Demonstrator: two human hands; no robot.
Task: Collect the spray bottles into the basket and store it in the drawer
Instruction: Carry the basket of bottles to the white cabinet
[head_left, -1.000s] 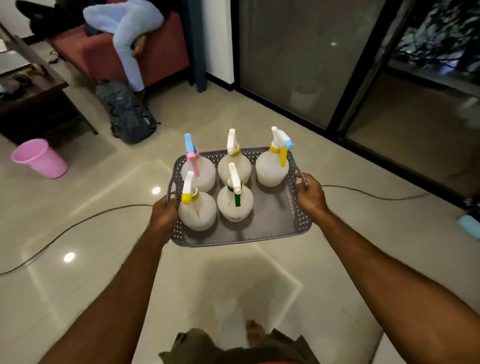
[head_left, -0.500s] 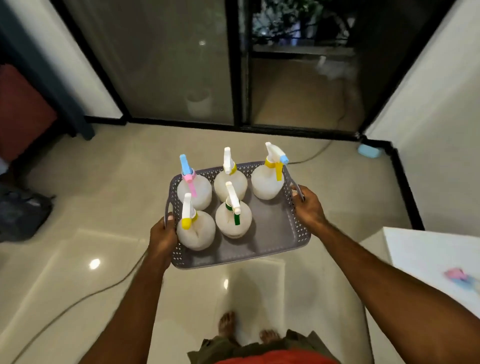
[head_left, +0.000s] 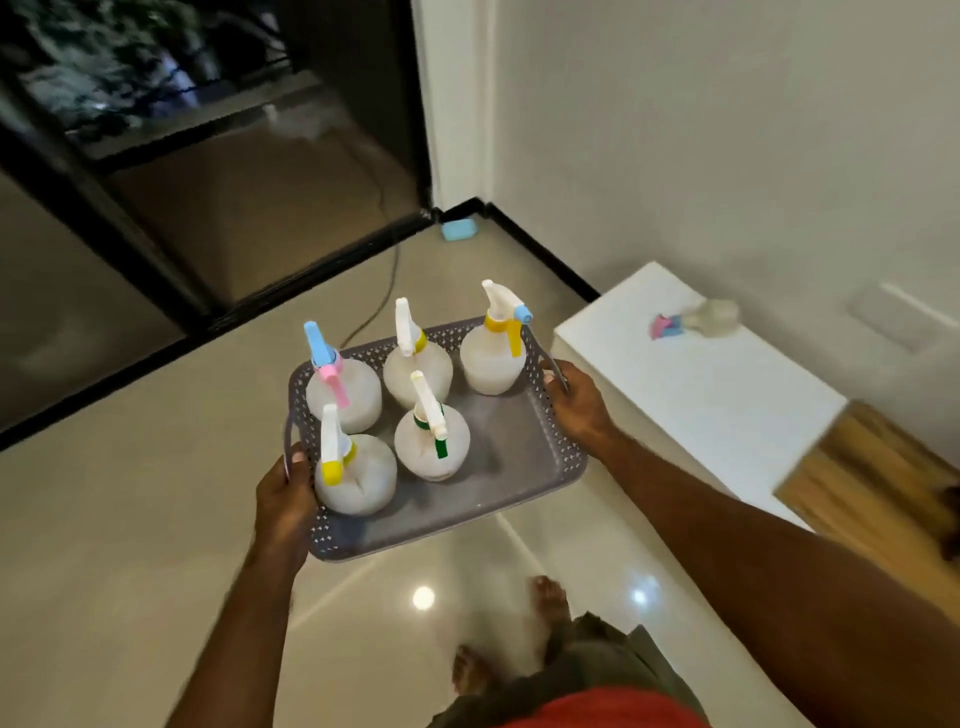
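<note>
Desk (head_left: 691, 395), white, right of frame, carries one stray spray bottle (head_left: 698, 320) lying flat. Basket (head_left: 498, 483), centre frame, held level so five upright bottles (head_left: 431, 441) stay standing. Left hand (head_left: 283, 501) and right hand (head_left: 576, 402), each grip clamped on an opposite handle to balance load.

This is a home interior: a glossy beige tiled floor (head_left: 130, 519), a dark-framed sliding glass door (head_left: 182, 182) at ten o'clock, plain white walls (head_left: 727, 130), and a low white cabinet (head_left: 701, 405) at three o'clock.
</note>
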